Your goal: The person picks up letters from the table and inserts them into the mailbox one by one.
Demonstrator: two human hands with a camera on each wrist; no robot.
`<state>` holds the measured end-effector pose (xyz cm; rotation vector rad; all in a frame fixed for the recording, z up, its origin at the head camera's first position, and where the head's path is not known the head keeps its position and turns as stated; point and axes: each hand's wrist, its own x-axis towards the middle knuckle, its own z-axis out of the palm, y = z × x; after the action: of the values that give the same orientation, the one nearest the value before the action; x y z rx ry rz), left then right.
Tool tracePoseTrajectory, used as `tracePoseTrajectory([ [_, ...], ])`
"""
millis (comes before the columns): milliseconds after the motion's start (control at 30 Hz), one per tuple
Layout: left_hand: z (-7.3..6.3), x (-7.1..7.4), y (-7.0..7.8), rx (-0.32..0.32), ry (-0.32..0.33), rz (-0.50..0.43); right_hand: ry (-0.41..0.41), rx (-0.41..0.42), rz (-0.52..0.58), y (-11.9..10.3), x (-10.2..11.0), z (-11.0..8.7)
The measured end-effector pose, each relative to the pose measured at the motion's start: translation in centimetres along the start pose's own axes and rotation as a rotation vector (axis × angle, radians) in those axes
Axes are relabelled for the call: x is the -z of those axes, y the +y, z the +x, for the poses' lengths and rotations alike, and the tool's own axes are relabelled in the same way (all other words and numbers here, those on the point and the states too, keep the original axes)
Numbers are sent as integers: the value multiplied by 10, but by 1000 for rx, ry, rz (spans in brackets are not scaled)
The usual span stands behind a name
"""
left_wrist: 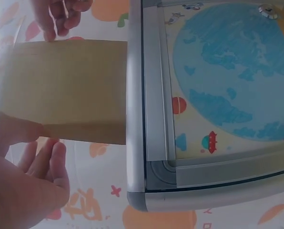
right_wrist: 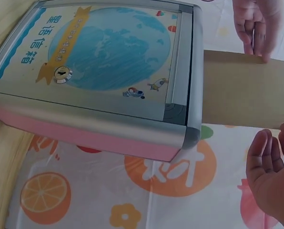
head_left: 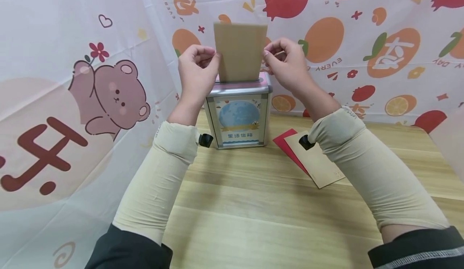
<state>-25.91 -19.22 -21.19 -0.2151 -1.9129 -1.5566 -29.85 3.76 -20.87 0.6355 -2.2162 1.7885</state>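
A tan paper envelope (head_left: 241, 51) stands upright at the top of a silver-framed letter box (head_left: 238, 90), its lower end in the slot and hidden there. My left hand (head_left: 198, 69) pinches the envelope's left edge between thumb and fingers. At the opposite edge, my right hand (head_left: 288, 64) pinches it in the same way. The left wrist view shows the envelope (left_wrist: 75, 90) reaching the box's metal rim (left_wrist: 136, 95). In the right wrist view, the box's blue-globe front panel (right_wrist: 118, 52) has a round lock (right_wrist: 63, 74) on it.
Right of the box, another tan envelope (head_left: 319, 162) overlaps a red one (head_left: 290, 146) on the wooden table (head_left: 253, 204). A fruit-printed cloth (head_left: 395, 96) hangs close behind the box, and a bear-printed cloth (head_left: 116, 96) hangs on the left.
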Motion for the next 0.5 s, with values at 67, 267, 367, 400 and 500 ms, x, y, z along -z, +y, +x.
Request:
tracePoseTrajectory([
  [67,-1,0,-1,-4,-3,12,14,19,-7,2,3,-1],
  [267,-12,-5,-7,-1,-30,44,26,2,-45,12,13,-7],
  [367,-23,-13,-14,2,-33,51,29,-39,-74,20,21,-13],
  [400,-27,-16,-17,-9,-26,55,26,-52,-78,24,24,-15],
  [500,-41,-25,-27,-63,5,36,17,-89,-93,38,34,-22],
])
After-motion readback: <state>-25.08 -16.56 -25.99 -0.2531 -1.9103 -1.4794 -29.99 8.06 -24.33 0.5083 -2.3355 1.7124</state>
